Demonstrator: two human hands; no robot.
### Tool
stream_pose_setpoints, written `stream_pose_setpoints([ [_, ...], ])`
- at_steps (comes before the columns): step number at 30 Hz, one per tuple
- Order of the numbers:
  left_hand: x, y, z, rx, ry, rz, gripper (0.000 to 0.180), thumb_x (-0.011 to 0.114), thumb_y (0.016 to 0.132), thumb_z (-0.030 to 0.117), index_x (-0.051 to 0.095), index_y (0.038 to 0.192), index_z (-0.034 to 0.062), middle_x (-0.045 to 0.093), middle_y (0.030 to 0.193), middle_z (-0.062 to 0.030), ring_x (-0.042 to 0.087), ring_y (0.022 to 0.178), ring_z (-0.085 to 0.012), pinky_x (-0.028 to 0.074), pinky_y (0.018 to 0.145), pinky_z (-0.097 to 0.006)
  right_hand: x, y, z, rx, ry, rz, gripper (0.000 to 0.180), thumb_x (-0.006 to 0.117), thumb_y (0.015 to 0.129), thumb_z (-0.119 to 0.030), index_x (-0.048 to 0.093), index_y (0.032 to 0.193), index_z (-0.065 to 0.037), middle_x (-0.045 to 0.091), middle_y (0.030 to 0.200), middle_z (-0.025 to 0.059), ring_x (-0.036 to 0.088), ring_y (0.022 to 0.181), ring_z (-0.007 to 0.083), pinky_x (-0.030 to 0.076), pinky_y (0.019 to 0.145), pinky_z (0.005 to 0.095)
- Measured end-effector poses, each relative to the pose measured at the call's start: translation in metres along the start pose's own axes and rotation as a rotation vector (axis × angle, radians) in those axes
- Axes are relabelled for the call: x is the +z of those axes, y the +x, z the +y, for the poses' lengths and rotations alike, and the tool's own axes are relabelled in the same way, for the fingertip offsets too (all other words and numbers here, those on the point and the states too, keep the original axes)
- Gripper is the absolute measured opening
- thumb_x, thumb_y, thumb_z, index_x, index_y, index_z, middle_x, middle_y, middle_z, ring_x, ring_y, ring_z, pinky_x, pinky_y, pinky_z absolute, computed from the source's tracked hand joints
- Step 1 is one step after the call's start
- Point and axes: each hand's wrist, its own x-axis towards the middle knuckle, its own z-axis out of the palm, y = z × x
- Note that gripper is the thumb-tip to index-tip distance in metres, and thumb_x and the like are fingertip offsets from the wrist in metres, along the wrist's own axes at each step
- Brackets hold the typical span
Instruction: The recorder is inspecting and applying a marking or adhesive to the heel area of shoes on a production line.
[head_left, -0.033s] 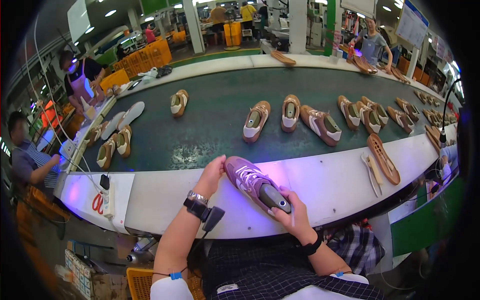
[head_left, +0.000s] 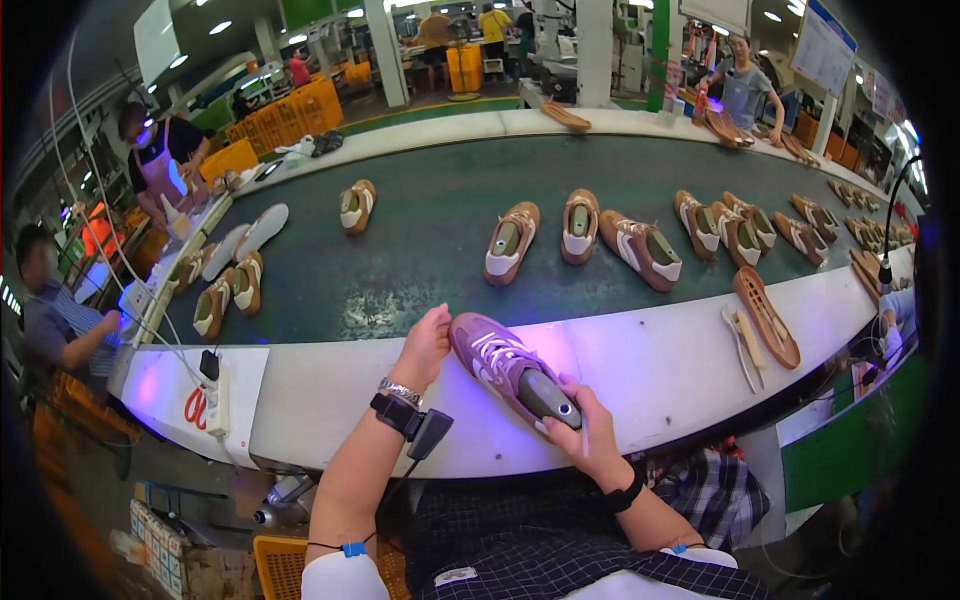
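View: head camera, looking down at the white bench edge (head_left: 660,370) along a dark green conveyor belt (head_left: 430,250).
Item in hand: one purple shoe (head_left: 505,365) with white laces, on a grey last, lit violet, toe toward the belt and heel toward the person.
Left hand (head_left: 425,345): fingers together, touching the toe end of the shoe from the left; a full grip cannot be told.
Right hand (head_left: 585,430): clamped on the heel end, under and beside the last; it also holds a thin pen-like tool (head_left: 584,432).
Position: shoe raised just above the bench, between both hands.
Progress: judged mid-handling; shoe not on the belt.
Remaining stock: tan shoes (head_left: 512,243) on the belt, well apart from the hands; loose sole (head_left: 766,316) to the right.
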Motion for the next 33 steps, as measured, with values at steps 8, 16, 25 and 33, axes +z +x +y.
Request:
stream_pose_setpoints([
  [8,0.047,-0.045,0.009,0.382,-0.267,-0.203,0.057,0.041,0.098,0.041,0.037,0.138,0.0011,0.044,0.136,-0.0126,0.042,0.123,-0.0218,0.032,0.106,-0.037,0.002,-0.042,0.019,-0.429,-0.069,0.237,0.057,0.071,0.070,-0.006,0.048,0.121,0.000,0.048,0.132,0.0321,0.055,0.115,0.0421,0.045,0.097,0.0447],
  [16,0.091,-0.082,0.041,0.400,-0.336,-0.438,0.071,0.037,0.096,0.046,0.027,0.145,-0.0038,0.039,0.141,-0.0147,0.036,0.131,-0.0238,0.026,0.112,-0.035,0.005,-0.066,0.026,-0.501,-0.136,0.297,0.058,0.066,0.076,-0.006,0.039,0.127,-0.004,0.038,0.137,0.0325,0.048,0.121,0.0434,0.037,0.102,0.0498],
  [25,0.158,-0.042,0.027,0.232,-0.443,-0.595,0.064,0.040,0.099,0.038,0.027,0.148,-0.0010,0.041,0.145,-0.0085,0.037,0.133,-0.0158,0.029,0.110,-0.030,-0.028,-0.066,0.019,-0.410,-0.081,0.561,0.051,0.063,0.077,-0.007,0.043,0.121,0.009,0.045,0.130,0.0392,0.052,0.119,0.0450,0.039,0.102,0.0459],
  [33,0.186,0.057,-0.002,-0.127,0.410,-0.675,0.055,0.057,0.094,0.030,0.044,0.137,-0.0001,0.053,0.132,-0.0109,0.050,0.122,-0.0187,0.040,0.103,-0.031,-0.097,-0.058,0.028,-0.110,-0.308,0.548,0.049,0.069,0.075,-0.014,0.051,0.116,0.007,0.055,0.124,0.0280,0.059,0.109,0.0368,0.045,0.096,0.0401],
])
